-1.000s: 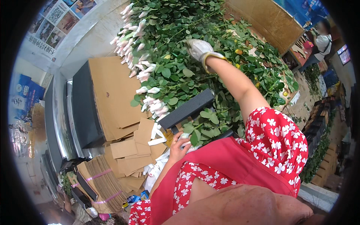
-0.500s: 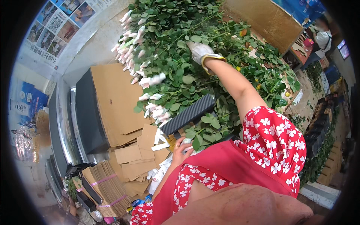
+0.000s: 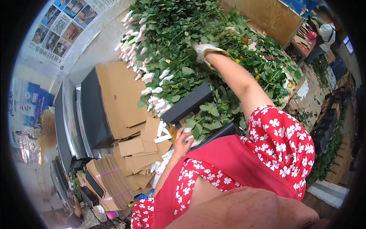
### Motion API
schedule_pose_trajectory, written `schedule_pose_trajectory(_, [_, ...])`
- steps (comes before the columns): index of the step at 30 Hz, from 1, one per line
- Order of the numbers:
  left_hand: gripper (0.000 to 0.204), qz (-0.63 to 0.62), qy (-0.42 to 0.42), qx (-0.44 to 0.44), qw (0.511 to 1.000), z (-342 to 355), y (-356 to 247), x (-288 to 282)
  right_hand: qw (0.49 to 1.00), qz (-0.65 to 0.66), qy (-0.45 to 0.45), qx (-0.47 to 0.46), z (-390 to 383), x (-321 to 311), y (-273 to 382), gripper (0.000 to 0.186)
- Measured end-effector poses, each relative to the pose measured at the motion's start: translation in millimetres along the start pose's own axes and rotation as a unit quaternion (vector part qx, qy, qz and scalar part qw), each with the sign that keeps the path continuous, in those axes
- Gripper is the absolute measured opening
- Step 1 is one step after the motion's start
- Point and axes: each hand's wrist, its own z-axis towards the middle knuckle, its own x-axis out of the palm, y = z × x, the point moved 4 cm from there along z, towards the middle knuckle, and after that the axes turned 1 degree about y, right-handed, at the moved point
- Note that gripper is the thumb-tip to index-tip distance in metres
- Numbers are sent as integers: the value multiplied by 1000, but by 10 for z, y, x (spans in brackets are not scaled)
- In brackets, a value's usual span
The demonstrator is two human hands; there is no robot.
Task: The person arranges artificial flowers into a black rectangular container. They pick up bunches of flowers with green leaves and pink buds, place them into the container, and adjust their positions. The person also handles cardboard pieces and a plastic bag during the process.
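Note:
My bare left hand (image 3: 182, 142) is closed around a white-wrapped rose head (image 3: 188, 130) at the near end of the bench, its leafy stem (image 3: 207, 122) pointing right. My right arm reaches far across a thick heap of green rose stems (image 3: 171, 49). The white glove (image 3: 202, 53) on my right hand is pushed in among the leaves, which hide its fingers. Along the heap's left side lie several roses with heads in white sleeves (image 3: 131, 57). Between my hands stands a black ribbed bar (image 3: 188, 103), close to the leaves.
Large cardboard sheets (image 3: 122, 95) lean on the left beside rolls of shiny film (image 3: 70, 118). Small cardboard pieces (image 3: 139, 147) and a strapped cardboard stack (image 3: 110, 179) lie nearer. A wooden board (image 3: 267, 19) stands behind the heap. Another person (image 3: 326, 36) works at the far right.
My right glove has sunk a little deeper into the leaves. The rose in my left hand has shifted slightly, and the whole view has turned a bit.

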Motion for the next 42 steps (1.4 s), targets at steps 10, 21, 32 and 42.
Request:
schedule_pose_trajectory(10, [55,46,11,14,999,-121,114,33,951,12,-71,-302,-2259,-68,-1053,25])
schedule_pose_trajectory(21, [53,58,5,31,998,41,208,3,947,-176,161,-215,-2491,557,-1445,43])
schedule_pose_trajectory(32, [50,82,5,9,997,88,245,16,960,-165,12,-227,-2525,787,-1522,17])
schedule_pose_trajectory(42, [54,63,30,-11,997,30,302,-59,948,-48,-68,-306,-2809,160,-1256,40])
